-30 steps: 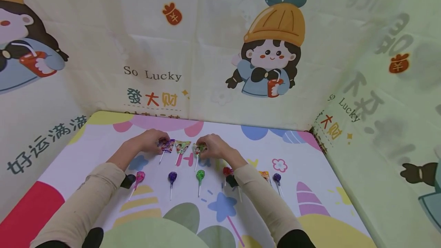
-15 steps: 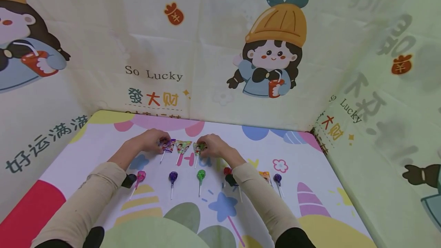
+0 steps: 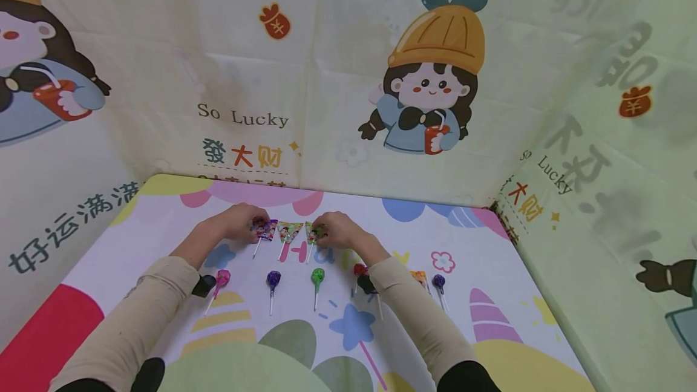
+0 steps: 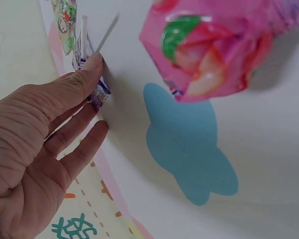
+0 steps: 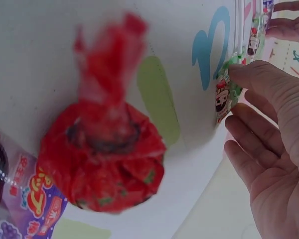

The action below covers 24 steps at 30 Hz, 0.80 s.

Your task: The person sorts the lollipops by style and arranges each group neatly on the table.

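Note:
At the back of the table, my left hand (image 3: 239, 222) pinches a flat purple-wrapped lollipop (image 3: 266, 230) between thumb and fingers. In the left wrist view its wrapper (image 4: 102, 95) shows under the thumb, with the white stick pointing away. My right hand (image 3: 339, 231) pinches a green-wrapped lollipop (image 3: 312, 233) by its wrapper's right side; the right wrist view shows a printed face on that wrapper (image 5: 223, 102). Between the hands lies another green-wrapped lollipop (image 3: 288, 232), untouched. These three stand side by side in a row, sticks toward me.
Nearer me lies a second row of lollipops: pink (image 3: 222, 278), purple (image 3: 273, 280), green (image 3: 317, 277), red (image 3: 359, 269), orange (image 3: 418, 276) and dark purple (image 3: 438, 282). My right sleeve (image 3: 414, 313) partly covers this row. A printed curtain (image 3: 337, 77) rises behind the table.
Both hands stay in almost the same place. The green-wrapped lollipop in my right hand has shifted and turned very slightly toward the middle one.

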### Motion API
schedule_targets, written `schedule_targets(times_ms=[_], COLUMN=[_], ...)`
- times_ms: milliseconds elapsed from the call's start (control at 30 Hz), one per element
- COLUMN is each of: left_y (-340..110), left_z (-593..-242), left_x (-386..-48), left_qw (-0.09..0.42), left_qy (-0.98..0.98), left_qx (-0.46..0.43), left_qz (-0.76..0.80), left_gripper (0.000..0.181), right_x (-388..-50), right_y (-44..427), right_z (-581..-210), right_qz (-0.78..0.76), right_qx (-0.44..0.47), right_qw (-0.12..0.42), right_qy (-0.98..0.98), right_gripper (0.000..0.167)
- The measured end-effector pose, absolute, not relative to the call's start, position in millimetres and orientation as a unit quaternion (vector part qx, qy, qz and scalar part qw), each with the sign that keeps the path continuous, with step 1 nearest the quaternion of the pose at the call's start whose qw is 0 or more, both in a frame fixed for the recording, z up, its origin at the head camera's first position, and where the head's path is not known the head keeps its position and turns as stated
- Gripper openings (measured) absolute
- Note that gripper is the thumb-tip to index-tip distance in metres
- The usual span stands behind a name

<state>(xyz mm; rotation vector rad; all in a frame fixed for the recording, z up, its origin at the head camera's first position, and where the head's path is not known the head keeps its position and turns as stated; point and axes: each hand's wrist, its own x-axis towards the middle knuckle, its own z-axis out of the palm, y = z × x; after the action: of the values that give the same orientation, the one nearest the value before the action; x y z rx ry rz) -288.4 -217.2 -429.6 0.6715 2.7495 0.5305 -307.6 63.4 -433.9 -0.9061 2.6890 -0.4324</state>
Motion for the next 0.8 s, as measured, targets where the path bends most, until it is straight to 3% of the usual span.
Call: schedule_targets(times_ms=[800], left_y=[-216.5], left_z=[-430.1], left_x=[-287.8], left_qw=[0.138], left_qy=[0.946], left_qx=[0.222], left_qz=[0.194], left_gripper=[0.044], right_x=[-301.6], right_y=[71.3], right_z=[-435.9], right_qz=[-0.165], right_qx=[-0.344], right_qw=[0.124], right_qy=[0.916], right_gripper=[0.037])
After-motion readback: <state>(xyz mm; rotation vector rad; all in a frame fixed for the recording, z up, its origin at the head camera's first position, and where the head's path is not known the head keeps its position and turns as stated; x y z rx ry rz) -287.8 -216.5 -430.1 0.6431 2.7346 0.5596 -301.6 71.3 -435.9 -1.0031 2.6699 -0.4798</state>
